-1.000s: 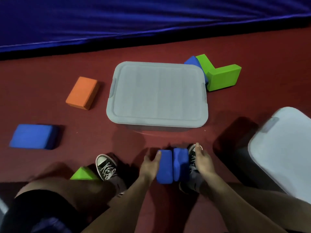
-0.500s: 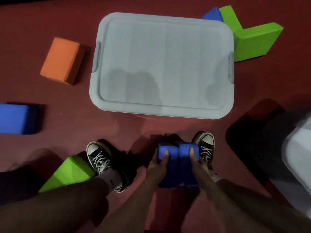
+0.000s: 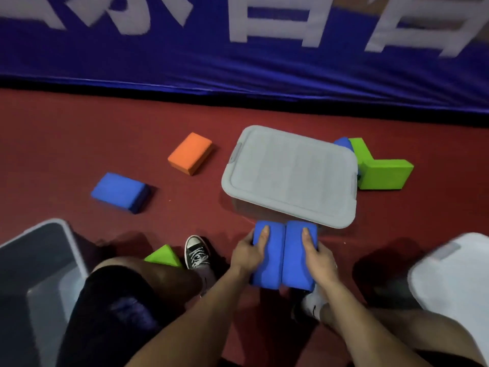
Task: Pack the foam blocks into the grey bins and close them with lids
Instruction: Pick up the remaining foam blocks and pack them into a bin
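On a red floor [image 3: 79, 144] edged by a blue padded wall [image 3: 185, 62] with white lettering, the left hand [image 3: 247, 254] and right hand [image 3: 317, 256] clasp two blue foam blocks [image 3: 291, 260] pressed side by side. A lidded grey bin [image 3: 291, 176] sits just beyond the grip. An orange block [image 3: 190, 153] and a loose blue block [image 3: 120, 192] lie beyond it to the left, and an open grey bin [image 3: 71, 234] stands nearer on the left.

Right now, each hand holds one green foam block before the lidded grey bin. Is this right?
No. In the head view the two held blocks are blue, not green; left hand and right hand hold one each before the lidded grey bin.
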Action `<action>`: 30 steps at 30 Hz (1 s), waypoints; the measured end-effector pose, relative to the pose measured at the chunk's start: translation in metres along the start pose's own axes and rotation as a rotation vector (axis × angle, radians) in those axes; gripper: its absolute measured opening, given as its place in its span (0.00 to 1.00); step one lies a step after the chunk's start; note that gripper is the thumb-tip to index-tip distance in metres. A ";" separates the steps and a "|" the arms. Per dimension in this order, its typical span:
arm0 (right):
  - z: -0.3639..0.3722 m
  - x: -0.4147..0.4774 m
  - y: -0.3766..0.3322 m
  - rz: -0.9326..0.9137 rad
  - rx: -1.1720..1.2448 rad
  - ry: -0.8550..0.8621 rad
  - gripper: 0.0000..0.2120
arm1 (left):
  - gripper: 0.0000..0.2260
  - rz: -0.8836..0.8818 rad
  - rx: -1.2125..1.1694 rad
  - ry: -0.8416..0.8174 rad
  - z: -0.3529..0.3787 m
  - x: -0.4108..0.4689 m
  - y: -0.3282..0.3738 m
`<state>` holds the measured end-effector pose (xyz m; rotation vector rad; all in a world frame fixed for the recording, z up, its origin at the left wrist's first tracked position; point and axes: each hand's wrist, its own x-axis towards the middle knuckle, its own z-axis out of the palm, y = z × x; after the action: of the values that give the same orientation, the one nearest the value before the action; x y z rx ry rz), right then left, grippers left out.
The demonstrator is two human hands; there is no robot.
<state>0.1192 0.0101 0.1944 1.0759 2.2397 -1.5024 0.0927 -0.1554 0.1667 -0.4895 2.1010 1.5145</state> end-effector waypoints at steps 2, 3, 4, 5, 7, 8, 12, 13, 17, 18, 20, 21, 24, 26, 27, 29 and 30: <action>0.003 -0.022 -0.022 -0.060 -0.002 0.008 0.26 | 0.24 0.035 -0.044 0.022 -0.020 -0.021 0.010; 0.005 -0.034 -0.033 -0.086 -0.003 0.012 0.28 | 0.25 0.053 -0.058 0.042 -0.032 -0.030 0.015; 0.009 -0.044 -0.043 -0.117 -0.013 0.014 0.29 | 0.26 0.080 -0.079 0.061 -0.043 -0.037 0.020; 0.013 -0.053 -0.054 -0.135 -0.025 0.015 0.31 | 0.27 0.104 -0.105 0.070 -0.056 -0.044 0.026; 0.023 -0.071 -0.075 -0.170 -0.040 0.002 0.34 | 0.28 0.146 -0.148 0.080 -0.081 -0.053 0.037; 0.027 -0.081 -0.086 -0.197 -0.048 -0.002 0.35 | 0.30 0.167 -0.162 0.086 -0.094 -0.057 0.043; 0.050 -0.108 -0.132 -0.314 -0.113 0.003 0.35 | 0.35 0.215 -0.188 0.156 -0.144 -0.070 0.063; 0.057 -0.114 -0.145 -0.351 -0.140 0.006 0.36 | 0.33 0.227 -0.196 0.181 -0.157 -0.073 0.066; 0.097 -0.130 -0.193 -0.496 -0.210 -0.004 0.44 | 0.28 0.268 -0.256 0.319 -0.212 -0.080 0.071; 0.109 -0.132 -0.202 -0.527 -0.222 -0.019 0.44 | 0.28 0.254 -0.286 0.340 -0.225 -0.082 0.069; 0.133 -0.140 -0.220 -0.571 -0.243 -0.075 0.40 | 0.28 0.228 -0.332 0.387 -0.251 -0.084 0.065; 0.146 -0.143 -0.229 -0.593 -0.252 -0.106 0.36 | 0.28 0.220 -0.352 0.413 -0.264 -0.086 0.062; 0.186 -0.146 -0.256 -0.669 -0.275 -0.206 0.32 | 0.28 0.206 -0.445 0.505 -0.299 -0.090 0.054; 0.212 -0.150 -0.271 -0.717 -0.296 -0.288 0.33 | 0.29 0.169 -0.471 0.578 -0.321 -0.095 0.052; 0.224 -0.154 -0.279 -0.741 -0.317 -0.327 0.33 | 0.31 0.146 -0.482 0.606 -0.331 -0.097 0.049; 0.248 -0.157 -0.292 -0.787 -0.347 -0.384 0.36 | 0.33 0.114 -0.529 0.648 -0.351 -0.101 0.043; 0.263 -0.156 -0.298 -0.809 -0.357 -0.419 0.38 | 0.34 0.104 -0.542 0.673 -0.362 -0.102 0.040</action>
<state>-0.0272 -0.3485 0.3739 -0.2825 2.5774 -1.2904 0.0861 -0.4859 0.3497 -1.2471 2.1639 2.2208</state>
